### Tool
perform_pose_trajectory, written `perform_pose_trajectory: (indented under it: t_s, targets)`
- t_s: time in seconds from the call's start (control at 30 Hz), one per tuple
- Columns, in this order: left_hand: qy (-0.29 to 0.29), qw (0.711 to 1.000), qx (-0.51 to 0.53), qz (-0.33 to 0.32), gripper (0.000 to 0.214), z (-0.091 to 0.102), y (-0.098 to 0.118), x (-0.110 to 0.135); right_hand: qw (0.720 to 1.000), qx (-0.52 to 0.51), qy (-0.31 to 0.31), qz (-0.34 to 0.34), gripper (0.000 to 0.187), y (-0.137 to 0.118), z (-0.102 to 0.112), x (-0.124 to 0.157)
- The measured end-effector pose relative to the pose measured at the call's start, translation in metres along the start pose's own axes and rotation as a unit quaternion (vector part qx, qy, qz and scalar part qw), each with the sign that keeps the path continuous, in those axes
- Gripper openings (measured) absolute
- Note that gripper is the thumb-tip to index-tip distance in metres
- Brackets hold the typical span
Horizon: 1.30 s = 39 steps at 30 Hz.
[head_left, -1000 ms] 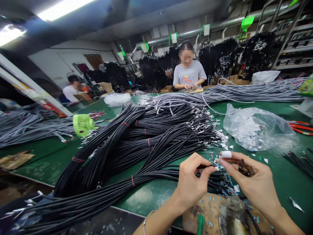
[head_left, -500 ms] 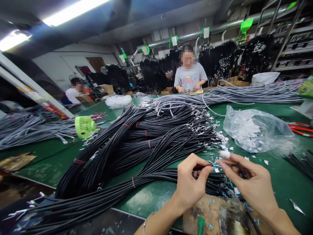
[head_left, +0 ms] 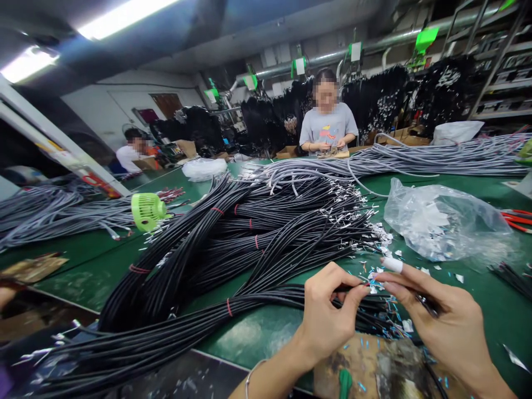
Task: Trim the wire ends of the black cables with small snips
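Note:
Between thumb and forefinger, my left hand (head_left: 330, 313) pinches a black cable near its stripped end. Thin coloured wires (head_left: 369, 284) stick out past those fingertips. My right hand (head_left: 451, 316), with white tape on one finger, has its fingertips closed at these wires. A dark object (head_left: 428, 305) sits partly hidden under the right palm; its kind I cannot make out. Just beyond and below both hands lies a tied bundle of black cables (head_left: 266, 296), its ends showing coloured wires. Below the hands is a worn brown board (head_left: 328, 368) with a green-handled thing (head_left: 344, 382) on it.
More tied black cables (head_left: 233, 244) are heaped on the green table (head_left: 249, 338). Grey cables (head_left: 449, 155) stretch along the back. A clear plastic bag (head_left: 440, 221) of scraps lies right, a green fan (head_left: 146, 211) left. A co-worker (head_left: 328, 124) sits opposite; another person is far left.
The view has shifted slightly. My right hand's fingertips have drawn a little to the right along the wires, while my left hand keeps its pinch. The co-worker's hands opposite have come closer together.

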State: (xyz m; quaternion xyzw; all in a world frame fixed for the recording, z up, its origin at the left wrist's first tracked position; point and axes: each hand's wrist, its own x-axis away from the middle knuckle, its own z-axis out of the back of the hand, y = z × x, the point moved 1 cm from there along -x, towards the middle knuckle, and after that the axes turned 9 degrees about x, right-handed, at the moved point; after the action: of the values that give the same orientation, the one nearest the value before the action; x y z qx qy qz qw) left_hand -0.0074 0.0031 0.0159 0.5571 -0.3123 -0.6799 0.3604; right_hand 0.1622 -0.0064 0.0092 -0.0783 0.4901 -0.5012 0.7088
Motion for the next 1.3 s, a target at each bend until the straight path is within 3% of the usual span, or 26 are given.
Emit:
perform_pose_trajectory:
  t_s: [0.43, 0.63, 0.9, 1.17, 1.3]
  targets:
    - [-0.005, 0.999, 0.007, -0.032, 0.008, 0.000, 0.001, 0.000, 0.986, -0.125, -0.025, -0.110, 0.026, -0.001, -0.002, -0.006]
    - [-0.008, 0.999, -0.004, -0.040, 0.009, -0.001, 0.000, 0.000, 0.982, -0.116, -0.020, -0.151, 0.026, -0.003, -0.002, -0.007]
    - [0.007, 0.994, -0.048, -0.098, 0.011, -0.005, -0.001, 0.003, 0.971, -0.138, -0.028, -0.192, 0.023, -0.003, -0.005, -0.006]
    - [0.015, 0.998, -0.052, -0.027, 0.011, -0.004, -0.003, 0.003, 0.978, -0.118, -0.034, -0.171, 0.021, -0.005, -0.011, -0.009]
    - [0.006, 0.998, -0.063, -0.017, 0.017, -0.003, -0.005, 0.003, 0.980, -0.117, -0.007, -0.159, 0.025, -0.005, -0.009, -0.008]
